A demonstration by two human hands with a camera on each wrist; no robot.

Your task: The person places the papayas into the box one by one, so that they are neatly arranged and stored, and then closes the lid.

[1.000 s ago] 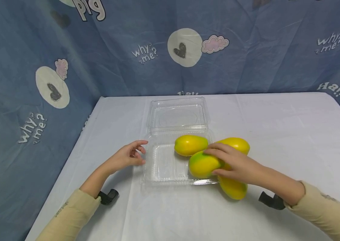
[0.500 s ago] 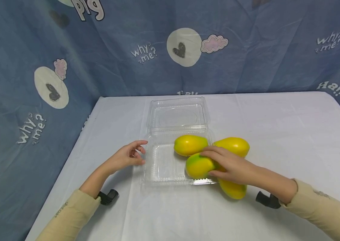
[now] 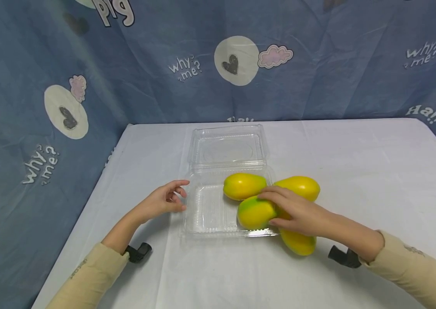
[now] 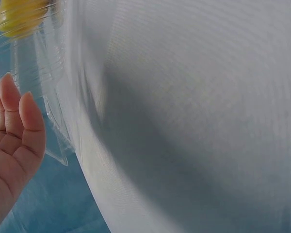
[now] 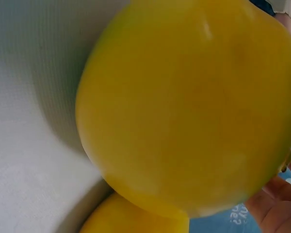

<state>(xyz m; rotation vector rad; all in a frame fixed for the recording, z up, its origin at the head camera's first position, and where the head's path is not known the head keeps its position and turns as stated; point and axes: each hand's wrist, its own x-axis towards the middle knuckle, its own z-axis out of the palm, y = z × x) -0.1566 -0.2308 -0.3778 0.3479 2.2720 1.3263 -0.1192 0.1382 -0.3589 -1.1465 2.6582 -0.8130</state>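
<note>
My right hand (image 3: pixel 299 213) holds a yellow papaya with a green patch (image 3: pixel 255 213) by its right end, fingers over the top and thumb at the near side. That papaya is at the front right part of the clear plastic clamshell box (image 3: pixel 206 210). A second papaya (image 3: pixel 244 186) lies in the box just behind it. Two more papayas, one behind the hand (image 3: pixel 302 187) and one below it (image 3: pixel 299 243), lie at the box's right side; a yellow fruit (image 5: pixel 184 107) fills the right wrist view. Beside the box's left rim, my left hand (image 3: pixel 163 199) has loosely bent fingers and holds nothing.
The box's lid (image 3: pixel 228 147) lies folded back, away from me, on the white cloth-covered table (image 3: pixel 376 180). A blue printed curtain (image 3: pixel 318 77) hangs behind the table and along its left side.
The right hand has moved slightly left with the papaya, bringing it further over the box, and has since stayed almost still. The left hand has not moved.
</note>
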